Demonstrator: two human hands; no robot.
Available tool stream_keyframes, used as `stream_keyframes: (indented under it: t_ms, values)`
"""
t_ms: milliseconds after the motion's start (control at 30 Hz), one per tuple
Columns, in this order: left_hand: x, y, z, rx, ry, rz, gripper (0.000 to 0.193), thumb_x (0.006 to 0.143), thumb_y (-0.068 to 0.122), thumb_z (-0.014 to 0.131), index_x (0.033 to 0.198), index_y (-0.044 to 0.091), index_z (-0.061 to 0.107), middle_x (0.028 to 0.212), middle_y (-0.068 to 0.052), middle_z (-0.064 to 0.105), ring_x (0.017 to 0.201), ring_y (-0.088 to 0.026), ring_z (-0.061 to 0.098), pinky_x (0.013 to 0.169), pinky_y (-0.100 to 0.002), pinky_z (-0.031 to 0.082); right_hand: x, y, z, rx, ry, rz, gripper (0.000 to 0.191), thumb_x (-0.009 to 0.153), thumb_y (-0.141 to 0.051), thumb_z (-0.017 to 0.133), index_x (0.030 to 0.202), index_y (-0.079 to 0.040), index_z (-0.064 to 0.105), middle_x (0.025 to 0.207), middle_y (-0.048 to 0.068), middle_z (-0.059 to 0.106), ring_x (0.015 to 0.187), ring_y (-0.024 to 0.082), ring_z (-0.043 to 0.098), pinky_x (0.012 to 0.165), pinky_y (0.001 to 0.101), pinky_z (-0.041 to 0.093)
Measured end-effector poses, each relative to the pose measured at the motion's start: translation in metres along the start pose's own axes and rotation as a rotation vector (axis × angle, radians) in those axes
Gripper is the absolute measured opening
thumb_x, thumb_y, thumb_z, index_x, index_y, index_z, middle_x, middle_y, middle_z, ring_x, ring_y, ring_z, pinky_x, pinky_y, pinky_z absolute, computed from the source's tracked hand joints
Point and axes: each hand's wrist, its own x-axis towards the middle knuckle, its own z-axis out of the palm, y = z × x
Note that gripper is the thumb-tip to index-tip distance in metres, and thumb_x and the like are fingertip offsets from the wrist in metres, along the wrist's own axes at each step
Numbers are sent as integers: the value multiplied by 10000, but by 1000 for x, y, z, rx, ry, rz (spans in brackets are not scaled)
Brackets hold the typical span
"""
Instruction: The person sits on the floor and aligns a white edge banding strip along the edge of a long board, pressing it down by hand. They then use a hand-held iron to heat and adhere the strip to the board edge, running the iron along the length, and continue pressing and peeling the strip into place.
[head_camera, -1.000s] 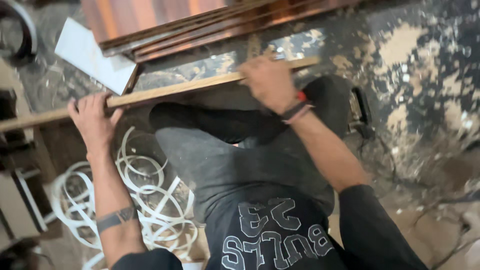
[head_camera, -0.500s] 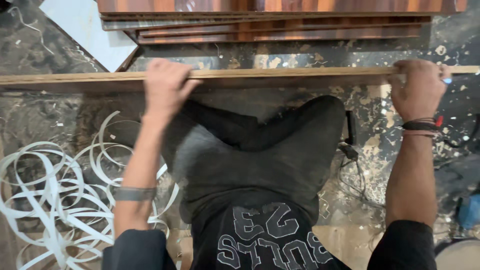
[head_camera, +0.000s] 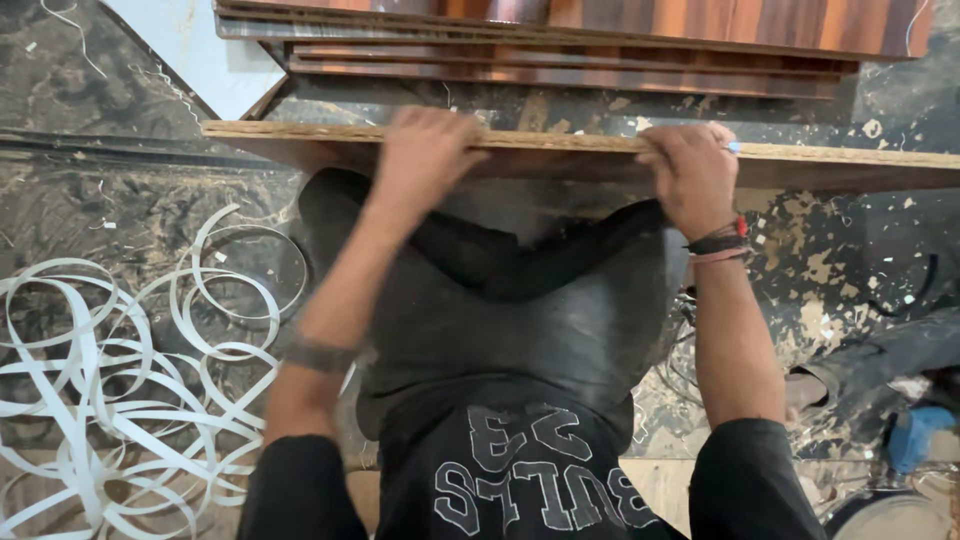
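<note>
A long board (head_camera: 850, 160) with a raw chipboard edge stands on edge across my knees, running from the left-middle to the right edge of the head view. My left hand (head_camera: 425, 150) grips its top edge near the left end. My right hand (head_camera: 690, 175) grips the same edge further right, with a small blue thing poking out by the fingers. A dark band and a red thread sit on my right wrist. I am crouched, with my dark trousers (head_camera: 520, 310) right under the board.
A stack of wood-grain laminated boards (head_camera: 600, 45) lies just beyond the held board. A pale sheet (head_camera: 190, 50) lies at the top left. Loops of white edge-band strip (head_camera: 130, 370) cover the floor at left. A blue object (head_camera: 915, 435) sits at the right.
The board has shifted to the right across my knees, so its left end now shows. My two hands sit closer together on its top edge.
</note>
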Motion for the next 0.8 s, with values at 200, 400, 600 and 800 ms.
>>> stream_keyframes:
  t_ms: [200,400,600,800]
  values:
    - [-55,-77,-71,296,27,-122,477,859,527,844,1058,121,692,1014,-62,703,1012,-287,664,1071,-510,360,-18,36,-14,-90,-1,11,94,1059,-132,780,1134,-129,723,1093,75,723,1076,302,655,1055,425,445]
    - [-91,-95,-75,-233,174,-432,502,888,240,891,1296,73,651,1321,-123,662,1191,-323,637,1026,-483,530,-35,64,-21,-153,-26,38,152,1018,-113,773,1148,-125,696,1114,64,714,1077,271,635,1128,426,409]
    - [-116,-95,-11,-776,500,-670,577,982,93,833,1487,53,556,1521,-166,598,1381,-270,620,1233,-449,520,-41,67,-18,-110,-32,88,218,971,-120,808,1160,-121,700,1098,67,697,1083,280,599,1090,410,375]
    - [-117,-62,33,-714,755,-773,782,1061,117,799,1666,39,310,1712,-207,377,1608,-315,361,1310,-450,300,-44,64,-11,-90,7,106,217,972,-138,810,1161,-123,705,1094,62,699,1112,281,587,1106,411,359]
